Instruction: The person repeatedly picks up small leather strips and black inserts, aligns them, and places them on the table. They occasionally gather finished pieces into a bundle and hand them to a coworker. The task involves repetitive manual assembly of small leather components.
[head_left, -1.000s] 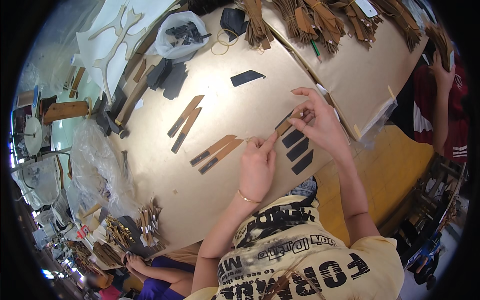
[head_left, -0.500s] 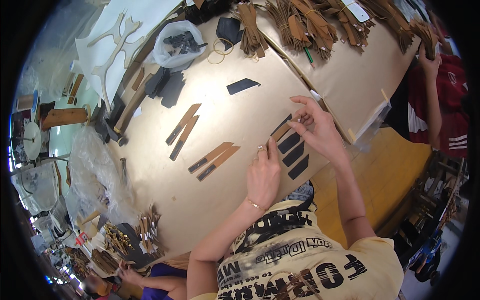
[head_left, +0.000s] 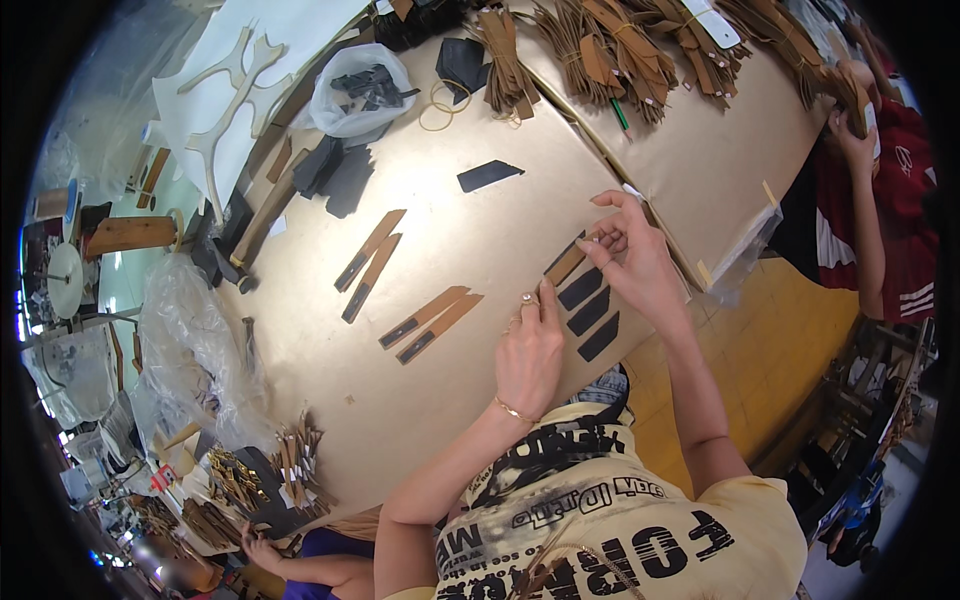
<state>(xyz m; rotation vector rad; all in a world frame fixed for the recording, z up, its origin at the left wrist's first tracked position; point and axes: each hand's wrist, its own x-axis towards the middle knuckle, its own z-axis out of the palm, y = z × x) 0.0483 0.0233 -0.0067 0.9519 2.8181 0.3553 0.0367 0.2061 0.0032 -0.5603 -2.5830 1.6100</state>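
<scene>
My right hand (head_left: 628, 252) pinches the end of a brown strip with a black tip (head_left: 566, 261) and holds it flat on the tan worktable (head_left: 460, 400). Just below it lie three black pieces (head_left: 590, 312) in a row. My left hand (head_left: 530, 350) rests flat on the table beside those black pieces, fingers pointing up, holding nothing. Left of it lies a pair of brown strips with black ends (head_left: 430, 323), and farther up-left a second pair (head_left: 369, 263).
A lone black piece (head_left: 489, 175) lies higher up, near rubber bands (head_left: 440, 108). Bundles of brown strips (head_left: 620, 50) line the far edge, with a plastic bag of dark parts (head_left: 358, 88). Another person's arm (head_left: 868, 190) is at right; a third person (head_left: 300, 565) sits below left.
My left hand has moved away from the strip, down onto the table. My right hand stays on the brown strip, which now lies lower against the table.
</scene>
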